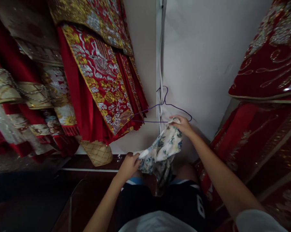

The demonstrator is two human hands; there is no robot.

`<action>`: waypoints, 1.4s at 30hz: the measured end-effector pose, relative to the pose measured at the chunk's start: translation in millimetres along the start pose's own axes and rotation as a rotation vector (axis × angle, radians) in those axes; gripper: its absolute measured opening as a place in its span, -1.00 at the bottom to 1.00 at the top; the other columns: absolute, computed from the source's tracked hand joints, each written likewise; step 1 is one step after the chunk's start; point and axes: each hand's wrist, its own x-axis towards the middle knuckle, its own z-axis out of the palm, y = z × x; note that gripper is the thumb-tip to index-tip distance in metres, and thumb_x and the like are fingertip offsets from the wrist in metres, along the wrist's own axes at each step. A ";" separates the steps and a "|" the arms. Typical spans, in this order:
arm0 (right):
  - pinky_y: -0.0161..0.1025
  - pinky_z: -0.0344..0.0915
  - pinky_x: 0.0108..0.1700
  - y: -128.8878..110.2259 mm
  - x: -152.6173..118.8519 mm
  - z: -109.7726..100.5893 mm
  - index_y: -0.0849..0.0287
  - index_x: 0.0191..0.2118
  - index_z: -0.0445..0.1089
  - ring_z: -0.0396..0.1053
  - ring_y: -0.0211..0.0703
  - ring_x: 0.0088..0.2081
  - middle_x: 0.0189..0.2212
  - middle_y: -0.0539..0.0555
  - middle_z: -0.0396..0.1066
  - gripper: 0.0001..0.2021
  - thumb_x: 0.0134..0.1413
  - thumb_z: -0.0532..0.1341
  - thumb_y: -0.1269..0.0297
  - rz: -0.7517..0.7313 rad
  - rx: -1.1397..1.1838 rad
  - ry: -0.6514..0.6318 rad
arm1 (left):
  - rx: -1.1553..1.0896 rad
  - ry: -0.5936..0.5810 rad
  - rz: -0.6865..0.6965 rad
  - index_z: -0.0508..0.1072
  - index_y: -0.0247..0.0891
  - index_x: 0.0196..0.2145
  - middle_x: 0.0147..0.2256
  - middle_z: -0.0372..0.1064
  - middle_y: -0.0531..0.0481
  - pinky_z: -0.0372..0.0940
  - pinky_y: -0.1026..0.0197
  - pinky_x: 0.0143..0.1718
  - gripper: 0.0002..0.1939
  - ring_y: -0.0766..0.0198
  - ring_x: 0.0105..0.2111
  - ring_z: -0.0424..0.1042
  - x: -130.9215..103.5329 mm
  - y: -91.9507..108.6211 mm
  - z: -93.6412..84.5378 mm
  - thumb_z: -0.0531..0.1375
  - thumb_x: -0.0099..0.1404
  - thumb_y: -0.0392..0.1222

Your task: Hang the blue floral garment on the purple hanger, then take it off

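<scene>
A white garment with a blue and green floral print (168, 141) is stretched between my two hands, in front of my legs. My left hand (129, 165) pinches its lower left end. Higher up, my right hand (183, 125) grips its upper right edge, close to the lower bar of a purple wire hanger (178, 107). The hanger's hook points up against the white wall; what it hangs from is not clear. The garment's lower part droops in dark folds, and its exact kind cannot be made out.
Red robes with gold and silver embroidery (104, 74) hang on the left, reaching near the hanger's left end. More beaded red garments (268, 71) hang on the right. White cables (161, 58) run down the wall corner. A gold quilted piece (97, 153) hangs low at left.
</scene>
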 end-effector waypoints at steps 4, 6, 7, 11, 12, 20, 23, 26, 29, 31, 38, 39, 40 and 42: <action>-0.25 0.28 -0.26 24.6 6.3 2.5 0.25 -0.41 0.50 0.37 -0.17 -0.38 -0.45 0.03 0.49 -0.73 -0.21 0.34 0.12 0.101 -0.077 -0.058 | 0.375 -0.107 0.024 0.47 -0.24 -0.41 -0.41 0.48 -0.16 0.18 0.02 -0.03 -0.77 0.05 -0.31 0.45 28.4 -0.6 -36.2 0.05 0.30 -0.20; -0.24 0.27 -0.33 32.6 1.3 -2.1 0.25 -0.53 0.46 0.35 -0.16 -0.46 -0.56 0.02 0.44 -0.67 -0.19 0.32 0.01 0.187 -0.115 -0.149 | 0.435 -0.070 -0.011 0.48 -0.28 -0.38 -0.33 0.50 -0.21 0.22 0.07 -0.10 -0.76 0.03 -0.26 0.47 41.2 0.7 -49.4 0.05 0.31 -0.18; -0.24 0.27 -0.35 34.9 -1.7 -5.8 0.25 -0.54 0.45 0.35 -0.15 -0.47 -0.57 0.02 0.43 -0.64 -0.19 0.32 -0.02 0.205 -0.126 -0.149 | 0.429 -0.040 -0.016 0.48 -0.29 -0.35 -0.30 0.50 -0.22 0.23 0.11 -0.13 -0.76 0.03 -0.24 0.47 46.8 1.3 -54.2 0.05 0.31 -0.18; -0.22 0.32 -0.25 31.1 -5.2 -18.5 0.23 -0.27 0.50 0.41 -0.09 -0.35 -0.38 0.08 0.52 -0.62 -0.11 0.28 0.01 0.054 -0.108 -0.034 | 0.313 0.084 0.008 0.49 -0.30 -0.32 -0.29 0.49 -0.18 0.24 0.19 -0.17 -0.72 0.10 -0.23 0.47 64.8 2.6 -63.1 0.03 0.35 -0.13; -0.21 0.33 -0.20 28.2 -3.1 -17.9 0.22 -0.18 0.49 0.43 -0.09 -0.30 -0.31 0.09 0.53 -0.60 -0.08 0.26 0.03 0.009 -0.092 -0.031 | 0.290 0.109 0.008 0.49 -0.30 -0.35 -0.31 0.49 -0.18 0.24 0.19 -0.18 -0.69 0.10 -0.25 0.47 68.4 2.5 -63.7 0.01 0.36 -0.11; -0.24 0.31 -0.25 23.3 8.0 24.3 0.22 -0.44 0.47 0.45 -0.06 -0.33 -0.47 0.11 0.52 -0.64 0.06 0.14 0.01 0.199 -0.239 -0.089 | 0.186 0.277 0.099 0.37 -0.27 -0.46 -0.37 0.39 -0.12 0.22 0.18 -0.20 -0.68 0.17 -0.31 0.38 81.9 2.3 -69.7 -0.04 0.36 -0.13; -0.25 0.28 -0.35 24.4 -3.3 19.4 0.23 -0.52 0.43 0.42 -0.05 -0.40 -0.56 0.09 0.46 -0.64 -0.03 0.19 -0.01 0.223 -0.260 -0.013 | 0.155 0.324 0.096 0.34 -0.26 -0.48 -0.46 0.33 -0.03 0.19 0.23 -0.29 -0.70 0.23 -0.39 0.32 80.7 8.1 -71.1 -0.02 0.35 -0.12; -0.27 0.23 -0.42 22.1 -14.5 0.0 0.23 -0.55 0.41 0.39 -0.09 -0.44 -0.60 0.06 0.43 -0.62 -0.11 0.21 -0.05 0.228 -0.266 0.044 | 0.117 0.355 0.044 0.33 -0.26 -0.48 -0.53 0.27 0.04 0.11 0.26 -0.40 -0.71 0.28 -0.48 0.24 82.9 20.3 -70.2 0.02 0.33 -0.08; -0.28 0.19 -0.46 17.3 -19.7 -20.5 0.22 -0.57 0.39 0.33 -0.14 -0.51 -0.64 0.02 0.38 -0.61 -0.18 0.23 -0.08 0.226 -0.273 0.065 | 0.076 0.404 0.080 0.35 -0.26 -0.47 -0.53 0.28 0.05 0.11 0.27 -0.39 -0.73 0.29 -0.49 0.24 93.0 38.6 -69.7 0.04 0.32 -0.09; -0.28 0.16 -0.48 13.9 -21.2 -28.6 0.21 -0.59 0.37 0.29 -0.17 -0.54 -0.65 0.01 0.35 -0.60 -0.22 0.24 -0.10 0.236 -0.288 0.062 | 0.057 0.420 0.161 0.38 -0.27 -0.42 -0.48 0.33 0.03 0.15 0.26 -0.35 -0.77 0.27 -0.45 0.29 105.0 52.7 -70.4 0.07 0.31 -0.11; -0.26 0.21 -0.45 6.7 -34.6 -26.7 0.23 -0.51 0.42 0.32 -0.14 -0.51 -0.60 0.04 0.39 -0.56 -0.13 0.21 -0.14 0.245 -0.230 -0.017 | 0.025 0.335 0.380 0.42 -0.24 -0.16 -0.30 0.47 -0.04 0.27 0.21 -0.19 -0.82 0.19 -0.27 0.45 153.2 86.8 -67.8 0.13 0.27 -0.22; -0.25 0.24 -0.42 6.4 -36.9 -27.8 0.23 -0.47 0.43 0.34 -0.13 -0.48 -0.56 0.06 0.41 -0.56 -0.10 0.20 -0.13 0.201 -0.219 -0.019 | 0.025 0.351 0.373 0.43 -0.23 -0.12 -0.30 0.48 -0.04 0.27 0.21 -0.19 -0.79 0.19 -0.28 0.46 156.8 86.5 -66.9 0.12 0.28 -0.23; -0.23 0.27 -0.36 6.3 -38.7 -30.3 0.23 -0.41 0.45 0.36 -0.11 -0.44 -0.50 0.08 0.45 -0.57 -0.06 0.19 -0.11 0.134 -0.215 -0.004 | 0.028 0.355 0.374 0.44 -0.23 -0.10 -0.29 0.49 -0.04 0.28 0.20 -0.19 -0.77 0.18 -0.28 0.46 159.2 84.8 -66.5 0.11 0.30 -0.23; -0.19 0.31 -0.23 7.1 -40.4 -39.5 0.22 -0.20 0.46 0.41 -0.05 -0.29 -0.29 0.14 0.50 -0.58 -0.03 0.21 -0.04 -0.017 -0.250 0.113 | 0.053 0.335 0.391 0.47 -0.23 -0.12 -0.27 0.51 -0.05 0.28 0.20 -0.18 -0.77 0.17 -0.27 0.47 161.4 78.6 -67.8 0.09 0.33 -0.20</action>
